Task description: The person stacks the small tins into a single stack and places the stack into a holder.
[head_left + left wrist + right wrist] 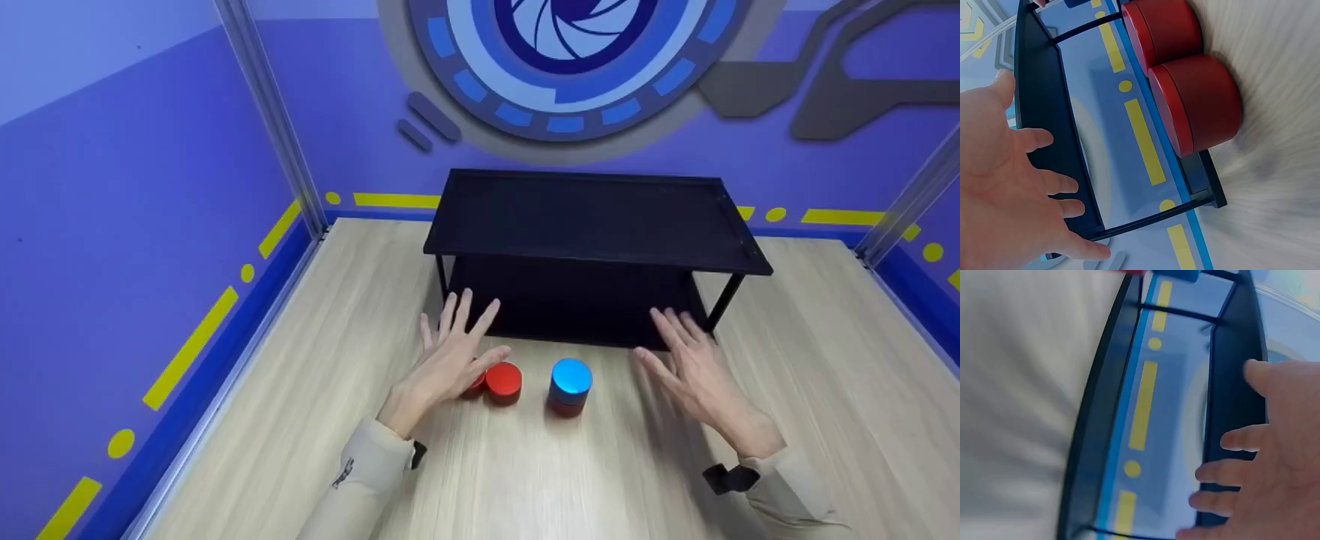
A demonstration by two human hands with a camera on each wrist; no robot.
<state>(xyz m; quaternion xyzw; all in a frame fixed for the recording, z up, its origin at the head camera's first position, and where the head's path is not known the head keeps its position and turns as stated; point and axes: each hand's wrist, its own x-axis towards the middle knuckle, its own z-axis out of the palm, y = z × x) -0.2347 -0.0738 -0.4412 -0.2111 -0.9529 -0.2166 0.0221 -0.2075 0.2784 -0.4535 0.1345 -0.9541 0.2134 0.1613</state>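
My left hand (442,364) is spread, fingers apart, above two red round tins (503,384) that stand side by side on the table; in the head view it partly covers the left one. Both red tins (1202,107) show whole sides in the left wrist view, and the hand (1016,185) holds nothing. A blue-topped tin (571,379) sits stacked on a red tin (567,409), between the two hands. To the right, my right hand (697,375) has its fingers extended near the shelf's front right corner, also holding nothing.
A black two-tier shelf (592,217) stands behind the tins against the back wall. Its lower board (570,307) lies close to the table. Purple walls enclose the wooden table (510,480) at the left, back and right.
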